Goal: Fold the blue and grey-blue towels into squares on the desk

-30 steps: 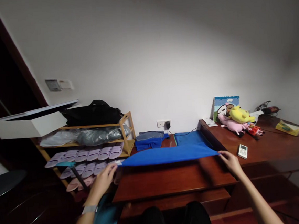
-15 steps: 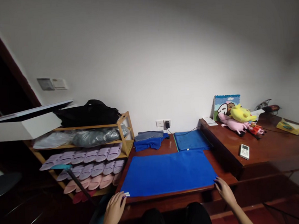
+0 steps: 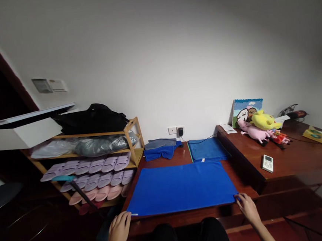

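A bright blue towel [image 3: 180, 187] lies spread flat on the low brown table [image 3: 183, 156], with a small white tag at its front left corner. My left hand [image 3: 118, 230] is closed at that corner, its fingertips partly hidden from me. At the front right corner, my right hand [image 3: 248, 208] pinches the towel's edge between thumb and fingers. Behind the spread towel lie a folded blue towel [image 3: 208, 149] on the right and a rumpled blue and grey cloth [image 3: 162, 150] on the left.
A wooden shoe rack [image 3: 136, 137] with several rows of slippers stands at left, a black bag [image 3: 94, 119] on top. On the higher brown cabinet [image 3: 244, 154] at right are a remote control [image 3: 267, 163], plush toys [image 3: 261, 125] and a picture. A black plug [image 3: 181, 132] sits in the wall socket.
My hands have moved slightly apart, the left one leftward and down, the right one rightward. The towel's front edge is drawn a little wider and closer to me. The view has shifted slightly.
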A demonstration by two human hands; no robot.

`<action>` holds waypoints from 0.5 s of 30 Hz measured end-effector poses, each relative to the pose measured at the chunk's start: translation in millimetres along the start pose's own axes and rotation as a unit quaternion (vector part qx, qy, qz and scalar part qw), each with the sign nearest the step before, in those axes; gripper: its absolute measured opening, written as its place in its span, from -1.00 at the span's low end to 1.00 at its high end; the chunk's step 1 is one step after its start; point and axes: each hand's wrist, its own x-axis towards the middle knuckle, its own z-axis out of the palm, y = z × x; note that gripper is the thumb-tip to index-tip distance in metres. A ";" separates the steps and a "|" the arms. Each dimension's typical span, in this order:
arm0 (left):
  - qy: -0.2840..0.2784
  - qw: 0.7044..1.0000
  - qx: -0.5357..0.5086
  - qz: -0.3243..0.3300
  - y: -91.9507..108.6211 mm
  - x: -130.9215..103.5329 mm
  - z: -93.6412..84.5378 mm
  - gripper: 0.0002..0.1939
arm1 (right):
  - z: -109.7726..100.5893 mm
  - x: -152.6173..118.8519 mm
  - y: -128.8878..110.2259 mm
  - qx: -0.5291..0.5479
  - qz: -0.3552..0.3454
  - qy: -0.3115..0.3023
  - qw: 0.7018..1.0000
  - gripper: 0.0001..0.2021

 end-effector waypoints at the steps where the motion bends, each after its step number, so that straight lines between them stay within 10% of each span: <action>1: 0.012 1.000 -0.009 -0.018 -0.4 0.5 1.5 -0.59 | 0.2 2.1 1.1 -0.016 0.001 -0.008 1.000 -0.54; 9: 0.024 0.996 -0.080 -0.039 -24.5 12.6 5.8 -0.68 | 2.7 33.0 1.0 -0.102 0.014 -0.044 0.994 -0.64; 15: 0.017 0.998 -0.066 -0.003 -24.8 61.8 6.4 -0.72 | 30.0 94.8 -78.9 -0.007 -0.057 -0.073 0.996 -0.58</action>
